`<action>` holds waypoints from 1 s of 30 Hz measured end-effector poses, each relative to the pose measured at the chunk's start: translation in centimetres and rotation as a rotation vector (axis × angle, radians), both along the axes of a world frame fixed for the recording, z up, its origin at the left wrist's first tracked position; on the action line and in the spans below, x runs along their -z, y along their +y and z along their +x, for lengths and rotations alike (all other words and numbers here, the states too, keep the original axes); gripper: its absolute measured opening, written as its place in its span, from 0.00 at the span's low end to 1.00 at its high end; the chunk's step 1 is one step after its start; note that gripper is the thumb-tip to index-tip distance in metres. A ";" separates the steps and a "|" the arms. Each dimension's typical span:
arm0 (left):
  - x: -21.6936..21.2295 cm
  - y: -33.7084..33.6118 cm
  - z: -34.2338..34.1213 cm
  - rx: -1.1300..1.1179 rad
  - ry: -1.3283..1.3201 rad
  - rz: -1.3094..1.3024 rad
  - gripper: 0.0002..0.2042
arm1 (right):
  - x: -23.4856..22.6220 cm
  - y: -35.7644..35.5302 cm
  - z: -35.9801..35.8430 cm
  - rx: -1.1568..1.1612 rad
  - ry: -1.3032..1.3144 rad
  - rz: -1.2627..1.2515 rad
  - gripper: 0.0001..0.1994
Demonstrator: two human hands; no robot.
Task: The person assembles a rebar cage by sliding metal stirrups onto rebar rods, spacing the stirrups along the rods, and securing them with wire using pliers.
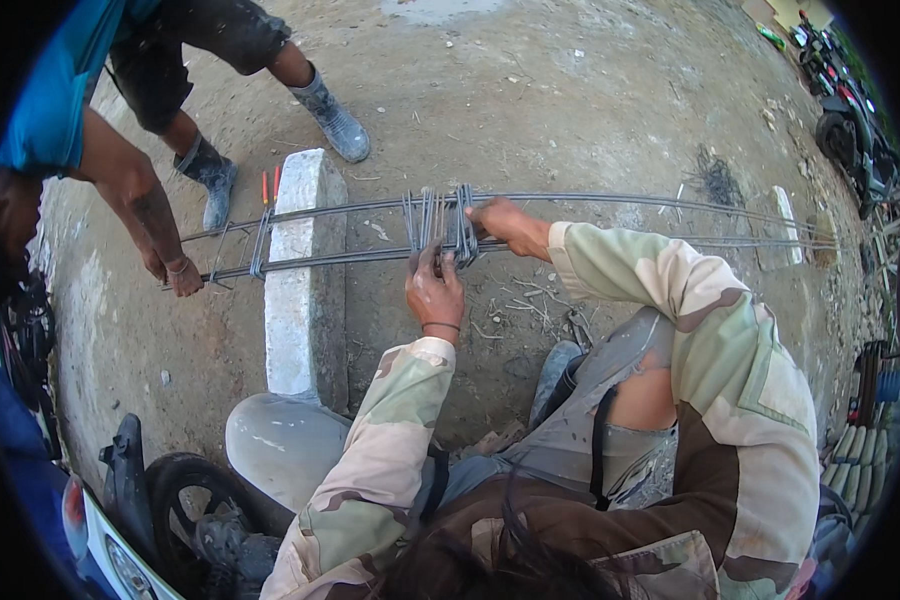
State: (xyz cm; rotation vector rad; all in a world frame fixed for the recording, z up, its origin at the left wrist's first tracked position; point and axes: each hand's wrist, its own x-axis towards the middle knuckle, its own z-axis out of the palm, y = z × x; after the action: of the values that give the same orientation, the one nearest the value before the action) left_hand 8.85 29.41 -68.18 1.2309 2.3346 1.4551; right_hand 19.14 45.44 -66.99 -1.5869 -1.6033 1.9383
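Head view: stirrups (464, 222) beyond left grip (436, 292); against right grip (510, 226).

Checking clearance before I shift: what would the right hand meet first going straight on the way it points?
The right hand would likely meet the bunched metal loops, perhaps already touching them.

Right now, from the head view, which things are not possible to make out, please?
All in the head view:
Left grip: palm hidden by the back of the hand.
Right grip: palm hidden by the hand itself.
Steel bars: far right ends too thin to count.
Motorbike: cut off by the dark lower-left rim.
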 end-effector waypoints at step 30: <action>-1.9 1.8 2.4 0.178 0.054 -0.261 0.16 | 0.8 1.9 2.3 0.182 -0.042 -0.038 0.16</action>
State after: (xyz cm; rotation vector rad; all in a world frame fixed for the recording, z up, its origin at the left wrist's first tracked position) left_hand 11.29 31.25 -66.24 1.3754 2.2892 1.0379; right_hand 21.48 47.32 -67.75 -1.7332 -1.3900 1.8633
